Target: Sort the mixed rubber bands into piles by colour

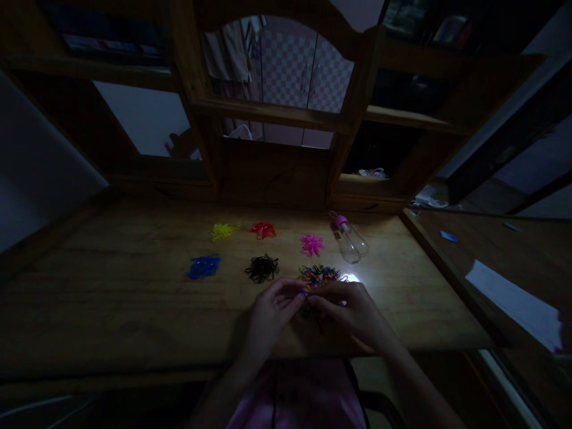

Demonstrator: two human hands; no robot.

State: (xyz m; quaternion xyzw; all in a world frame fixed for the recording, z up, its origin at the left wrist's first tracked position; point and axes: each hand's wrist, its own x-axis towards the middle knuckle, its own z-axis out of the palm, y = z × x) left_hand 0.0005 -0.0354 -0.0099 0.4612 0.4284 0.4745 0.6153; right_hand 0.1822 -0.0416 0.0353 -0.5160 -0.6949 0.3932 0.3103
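Note:
My left hand (273,310) and my right hand (351,307) meet over the front of the wooden desk, fingertips pinched close together. A small blue rubber band (304,293) shows between the fingertips of both hands. Just behind them lies a mixed pile of multicoloured rubber bands (319,273), its near part covered by my fingers. Sorted heaps lie beyond and to the left: black rubber bands (263,268), blue rubber bands (204,266), yellow rubber bands (223,230), red rubber bands (263,230) and pink rubber bands (311,244).
A clear bottle with a pink cap (351,241) lies on its side right of the pink heap. Shelves with a mirror (286,71) rise at the desk's back. White paper (513,301) and a blue card (448,236) lie on the surface at right. The room is dim.

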